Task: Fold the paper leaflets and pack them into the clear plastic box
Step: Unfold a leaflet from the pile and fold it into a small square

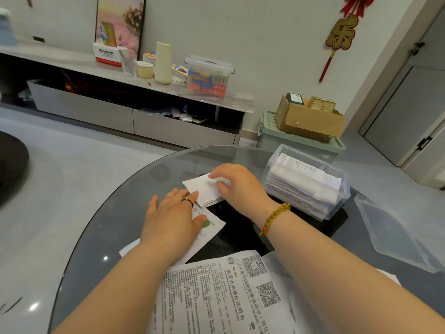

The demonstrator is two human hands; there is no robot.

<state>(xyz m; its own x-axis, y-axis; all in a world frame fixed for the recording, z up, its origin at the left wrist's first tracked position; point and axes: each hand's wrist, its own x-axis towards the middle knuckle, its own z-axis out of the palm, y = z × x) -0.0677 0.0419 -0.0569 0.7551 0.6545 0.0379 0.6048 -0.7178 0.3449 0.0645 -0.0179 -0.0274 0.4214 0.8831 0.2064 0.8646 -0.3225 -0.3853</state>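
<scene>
Glass table (pixel 115 213), centre: folded leaflet (pixel 202 191), pinched between fingers and thumb of right hand (pixel 237 186). Left hand (pixel 172 218), fingers straight, presses flat leaflet (pixel 213 229) just nearer. Right: clear box (pixel 343 192), packed with folded leaflets, uncovered; lid (pixel 397 239) beside it. Near edge: unfolded printed sheets (pixel 216 297).

The right hand (pixel 237 186) seemingly pinches a folded leaflet (pixel 203 192) on the glass bench (pixel 115 213); the left hand (pixel 172 219) lies flat, touching it.
</scene>
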